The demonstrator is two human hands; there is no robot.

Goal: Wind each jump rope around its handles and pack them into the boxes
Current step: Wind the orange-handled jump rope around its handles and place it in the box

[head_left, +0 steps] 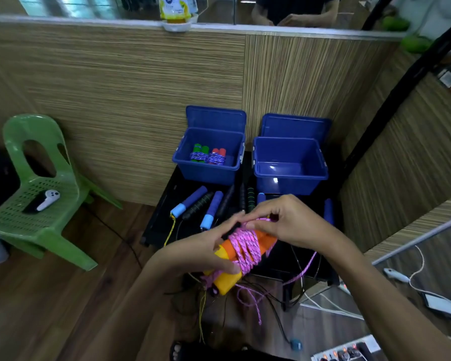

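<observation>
A wood-plank floor (50,295) runs up to a corner of striped wood-grain panelling (115,87), and a low black surface (162,217) sits in that corner. Nearest, above the loose cords trailing on the floor, the left hand (201,254) grips the yellow ends of a pair of orange-and-yellow jump rope handles (225,280) held side by side, fingers (225,268) curled round them. A pink braided rope (246,247) is wound in many turns around the middle of the pair, with its loose tail (301,272) hanging off to the right and down. The right hand (294,220) is at the top of the bundle, thumb and fingertips pinching the pink strand there.

Just beyond the hands, several unwound handles lie on the black surface: two purple ones with light-blue caps (190,201) and darker foam grips (198,205) between them.

Farther back stand two open blue plastic boxes. The left blue box (206,173) holds two wound bundles, one green-handled (200,153) and one red-handled (217,155). The right blue box (289,178) shows only its bare floor.

To the left, a green plastic chair (37,183) carries a white handheld controller (48,199).
</observation>
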